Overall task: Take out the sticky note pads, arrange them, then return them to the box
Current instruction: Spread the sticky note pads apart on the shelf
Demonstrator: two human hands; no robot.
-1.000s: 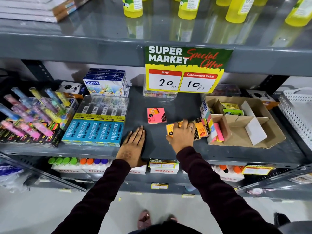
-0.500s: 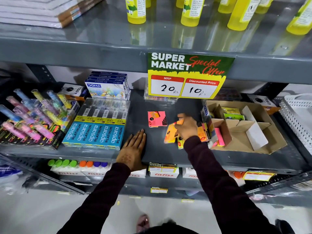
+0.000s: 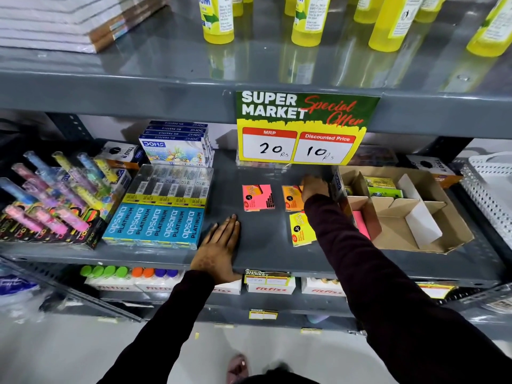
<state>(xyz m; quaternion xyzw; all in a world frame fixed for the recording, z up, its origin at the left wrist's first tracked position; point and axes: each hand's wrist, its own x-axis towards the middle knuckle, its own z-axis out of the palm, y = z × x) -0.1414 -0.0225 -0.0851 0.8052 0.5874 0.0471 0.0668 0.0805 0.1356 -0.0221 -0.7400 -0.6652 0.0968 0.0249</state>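
Observation:
A pink sticky note pad lies on the grey shelf. To its right lies an orange pad, with my right hand resting on its far right corner, fingers closed over it. A yellow pad lies nearer the shelf's front, partly under my right sleeve. The cardboard box with dividers stands at the right; a pink pad leans in its near left compartment and green-yellow pads sit at its back. My left hand lies flat on the shelf edge, holding nothing.
Blue Apsara pencil boxes lie left of my left hand, with a highlighter display further left. Oil pastel boxes stand behind. A price sign hangs from the upper shelf. A white basket is at far right.
My right hand lifted the orange pad from the front stack and set it down further back, right of the pink pad. The yellow pad stayed near the front. My left hand stayed put.

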